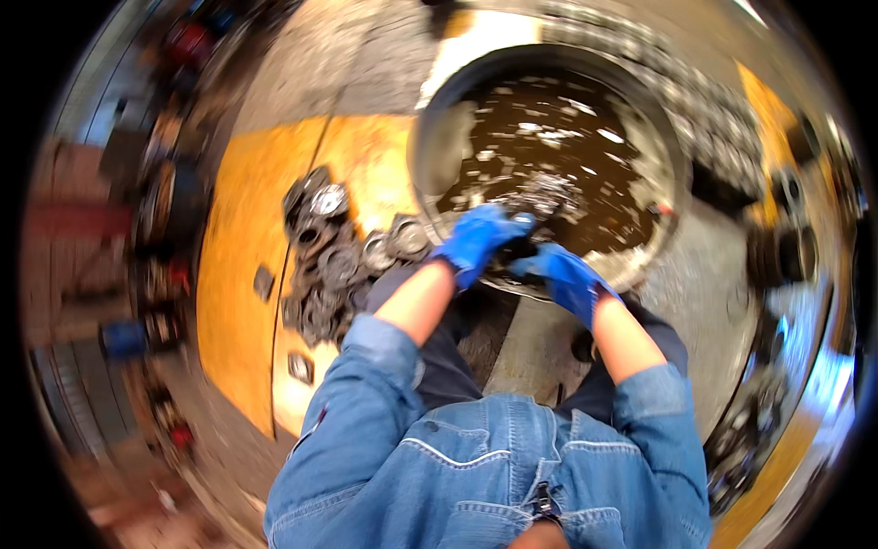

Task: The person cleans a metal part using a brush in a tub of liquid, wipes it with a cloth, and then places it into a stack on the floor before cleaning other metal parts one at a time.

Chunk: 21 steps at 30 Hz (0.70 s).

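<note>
- A dark part (522,247) is held at the tub's near rim, centre of the frame.
- The left hand (477,242), blue-gloved, is curled around it.
- The right hand (567,277), also gloved, is placed just beside it; its grip cannot be told through the blur.
- Brown liquid (540,151) is held in the tub (445,151), upper centre.
- Metal pieces (337,263) are heaped left of centre.

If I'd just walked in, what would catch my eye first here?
Probably the big round tub of brown, glinting liquid, upper middle. Next, the blue-gloved left hand and right hand, close together at its near edge. To the left, a heap of dark, metal-looking parts lies on a bright yellow surface.
</note>
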{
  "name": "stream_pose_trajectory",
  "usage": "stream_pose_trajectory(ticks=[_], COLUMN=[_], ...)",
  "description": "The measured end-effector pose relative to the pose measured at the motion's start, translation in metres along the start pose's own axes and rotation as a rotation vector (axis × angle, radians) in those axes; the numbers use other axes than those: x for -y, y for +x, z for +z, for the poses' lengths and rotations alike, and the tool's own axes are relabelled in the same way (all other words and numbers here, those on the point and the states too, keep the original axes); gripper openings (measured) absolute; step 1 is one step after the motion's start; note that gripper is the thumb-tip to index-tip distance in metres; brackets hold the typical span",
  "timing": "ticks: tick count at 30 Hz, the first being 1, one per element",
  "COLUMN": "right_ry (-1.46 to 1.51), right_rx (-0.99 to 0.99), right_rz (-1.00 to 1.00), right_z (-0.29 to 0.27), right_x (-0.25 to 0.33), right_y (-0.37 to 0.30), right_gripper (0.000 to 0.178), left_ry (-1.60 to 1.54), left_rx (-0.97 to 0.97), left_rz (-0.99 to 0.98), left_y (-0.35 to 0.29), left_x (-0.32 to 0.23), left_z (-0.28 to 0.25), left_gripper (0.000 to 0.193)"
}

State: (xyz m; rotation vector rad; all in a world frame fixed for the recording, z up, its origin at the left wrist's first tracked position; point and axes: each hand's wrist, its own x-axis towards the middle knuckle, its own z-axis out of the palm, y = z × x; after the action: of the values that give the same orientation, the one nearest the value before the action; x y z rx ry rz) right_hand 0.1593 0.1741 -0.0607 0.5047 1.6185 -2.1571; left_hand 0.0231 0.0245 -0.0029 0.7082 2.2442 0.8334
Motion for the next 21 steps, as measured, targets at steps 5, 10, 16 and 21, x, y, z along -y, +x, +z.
stream_pose_trajectory(ticks=[5, 10, 16, 21], right_ry=[-0.028, 0.013, 0.188, -0.049], right_rx=[-0.039, -0.113, -0.239, -0.318], right_rz=[-0.001, -0.195, 0.034, -0.041], right_z=[0.001, 0.001, -0.097, -0.067], right_x=[-0.006, 0.039, -0.005, 0.018], right_y=[-0.013, -0.075, -0.007, -0.007], right_gripper=[0.044, 0.051, 0.022, 0.028], left_ry=[0.067, -0.233, -0.926, -0.557], left_rx=[-0.086, -0.046, -0.052, -0.149], left_rz=[0.176, 0.143, 0.190, 0.216], left_y=[-0.005, 0.006, -0.002, -0.001], left_x=[-0.017, -0.011, -0.022, -0.020], left_z=[0.009, 0.026, 0.038, 0.030], left_gripper=[0.061, 0.046, 0.037, 0.035])
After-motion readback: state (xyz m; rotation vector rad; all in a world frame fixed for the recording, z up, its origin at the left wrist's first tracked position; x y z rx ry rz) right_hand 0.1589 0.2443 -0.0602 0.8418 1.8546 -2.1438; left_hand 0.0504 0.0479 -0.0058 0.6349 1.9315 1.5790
